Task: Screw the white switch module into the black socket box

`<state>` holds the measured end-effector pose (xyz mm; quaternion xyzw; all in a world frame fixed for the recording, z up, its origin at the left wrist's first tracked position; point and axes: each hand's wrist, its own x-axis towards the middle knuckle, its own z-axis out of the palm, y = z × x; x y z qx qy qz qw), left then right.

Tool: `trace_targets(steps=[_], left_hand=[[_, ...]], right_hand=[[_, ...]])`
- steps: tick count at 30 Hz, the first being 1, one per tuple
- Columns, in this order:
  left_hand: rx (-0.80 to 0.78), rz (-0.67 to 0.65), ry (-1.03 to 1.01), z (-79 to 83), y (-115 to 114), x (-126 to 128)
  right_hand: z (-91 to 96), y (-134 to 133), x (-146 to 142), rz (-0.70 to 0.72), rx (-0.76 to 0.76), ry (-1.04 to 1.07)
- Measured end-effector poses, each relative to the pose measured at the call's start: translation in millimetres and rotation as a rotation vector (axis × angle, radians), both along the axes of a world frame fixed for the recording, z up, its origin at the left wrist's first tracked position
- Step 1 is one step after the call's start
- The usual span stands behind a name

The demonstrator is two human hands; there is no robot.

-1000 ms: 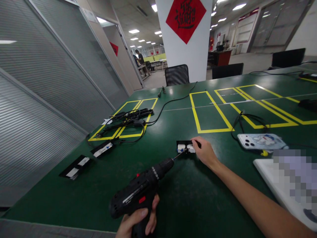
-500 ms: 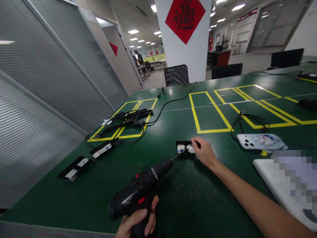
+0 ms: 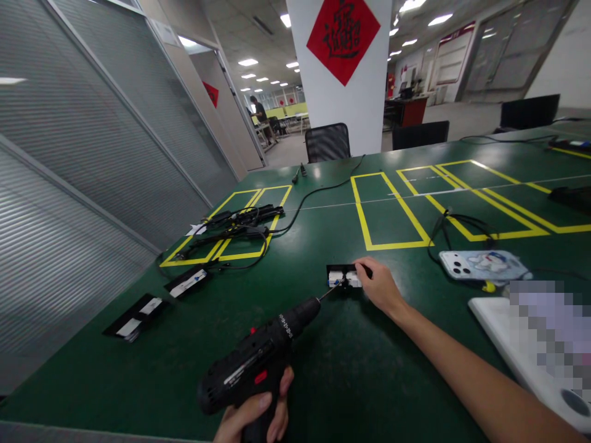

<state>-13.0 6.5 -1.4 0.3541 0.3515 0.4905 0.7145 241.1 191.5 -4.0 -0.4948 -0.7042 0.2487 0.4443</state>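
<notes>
My left hand [image 3: 258, 413] is wrapped around the grip of a black cordless drill [image 3: 263, 354] with red buttons. The drill's thin bit points up and to the right, and its tip meets the middle of a small black panel with white blocks [image 3: 336, 279]. With its fingers closed on the panel's right end, my right hand [image 3: 379, 284] holds it up on edge on the green table [image 3: 369, 369]. A bit of blue shows on the left white block. Exactly where the bit's tip sits is too small to make out.
Two similar black-and-white panels [image 3: 136, 317] lie at the left. Behind them is a heap of black cables [image 3: 235, 224] on yellow tape outlines. On the right are a phone [image 3: 484, 264], a yellow object [image 3: 488, 287], a cable coil and a white device [image 3: 494, 326]. Chairs line the far edge.
The whole view has shifted slightly. The drill stays against the panel, and both hands keep their holds.
</notes>
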Motion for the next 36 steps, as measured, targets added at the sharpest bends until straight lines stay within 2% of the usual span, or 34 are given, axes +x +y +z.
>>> trace_targets(steps=[7, 24, 36], left_hand=[[0.002, 0.000, -0.011, -0.9, -0.5, 0.2], [-0.016, 0.013, 0.002, -14.2, -0.8, -6.3], [-0.001, -0.003, -0.008, -8.8, 0.1, -3.7]], right_hand=[[-0.6, -0.1, 0.0, -0.001, 0.000, -0.005], [-5.3, 2.4, -1.8, -0.001, 0.028, -0.003], [-3.9, 1.4, -2.0, 0.006, 0.031, -0.018]])
